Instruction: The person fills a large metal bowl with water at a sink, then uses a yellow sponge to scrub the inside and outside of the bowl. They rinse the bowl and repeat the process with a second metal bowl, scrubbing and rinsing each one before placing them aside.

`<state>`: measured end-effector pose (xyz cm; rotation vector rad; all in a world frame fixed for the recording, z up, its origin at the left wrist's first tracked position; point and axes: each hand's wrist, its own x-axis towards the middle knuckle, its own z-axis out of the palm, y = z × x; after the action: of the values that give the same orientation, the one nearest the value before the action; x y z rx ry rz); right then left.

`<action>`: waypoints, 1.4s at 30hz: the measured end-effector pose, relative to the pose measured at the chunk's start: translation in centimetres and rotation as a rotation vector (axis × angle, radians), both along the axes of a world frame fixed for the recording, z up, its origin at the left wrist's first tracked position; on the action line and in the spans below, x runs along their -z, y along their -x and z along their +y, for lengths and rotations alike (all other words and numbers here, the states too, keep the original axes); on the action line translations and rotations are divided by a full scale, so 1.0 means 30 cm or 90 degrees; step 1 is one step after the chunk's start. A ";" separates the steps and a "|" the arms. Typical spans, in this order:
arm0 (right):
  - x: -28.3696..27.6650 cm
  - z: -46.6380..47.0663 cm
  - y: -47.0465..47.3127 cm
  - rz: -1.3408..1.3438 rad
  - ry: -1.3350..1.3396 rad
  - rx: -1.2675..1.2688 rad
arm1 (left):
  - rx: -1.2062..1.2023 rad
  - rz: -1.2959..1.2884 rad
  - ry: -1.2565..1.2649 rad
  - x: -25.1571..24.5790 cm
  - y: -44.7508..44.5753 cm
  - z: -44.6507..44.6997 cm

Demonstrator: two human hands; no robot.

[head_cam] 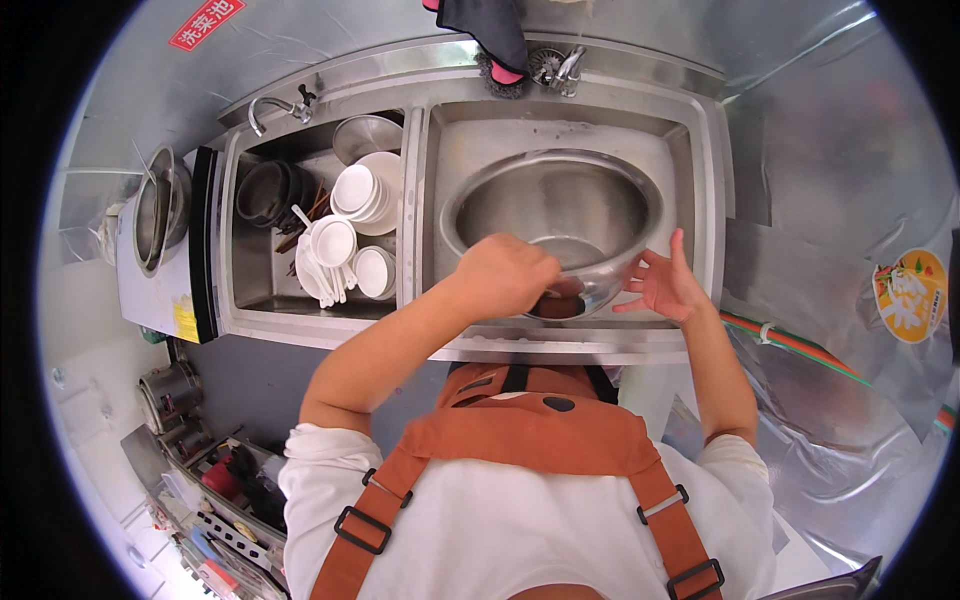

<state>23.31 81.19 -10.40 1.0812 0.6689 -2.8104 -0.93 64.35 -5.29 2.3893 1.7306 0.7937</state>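
A large stainless steel bowl [551, 195] sits tilted in the right basin of a steel double sink [416, 217]. My left hand [506, 274] is curled over the bowl's near rim, its fingertips mostly hidden. At the bowl's near right side, my right hand [664, 277] has its fingers and thumb spread, with the fingertips close to the outer wall; contact cannot be made out. Pale, cloudy liquid or suds [517, 131] shows around the bowl in the basin.
The left basin holds stacked white bowls [356, 187], white spoons [330, 285], black bowls [262, 193] and a metal bowl [367, 136]. Two taps, a left one [281, 109] and a right one [570, 71], stand behind. A dark cloth [491, 34] hangs near a steel scrubber [546, 66].
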 end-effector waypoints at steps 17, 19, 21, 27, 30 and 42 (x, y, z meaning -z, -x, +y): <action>0.106 -0.144 0.049 -0.277 -0.413 0.066 | -0.375 -0.277 0.076 -0.012 0.101 -0.285; 0.096 -0.158 0.110 -0.211 -0.540 0.101 | -0.580 -0.643 0.143 0.046 0.106 -0.348; 0.026 -0.169 0.182 -0.229 -0.640 0.036 | -0.675 -0.886 0.269 0.096 0.121 -0.394; -0.142 -0.150 0.387 0.059 -0.865 -0.158 | -0.793 -0.979 0.278 0.129 0.255 -0.559; -0.281 -0.210 0.528 0.136 -0.393 -0.073 | -0.847 -1.109 0.151 0.083 0.386 -0.755; 0.167 -0.224 0.741 -0.217 -0.723 -0.200 | -1.189 -1.077 -0.191 0.113 0.940 -1.680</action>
<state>1.08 74.47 -15.42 1.3004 2.2224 -1.7803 -29.11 13.94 -8.68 -0.9604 1.9497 1.9747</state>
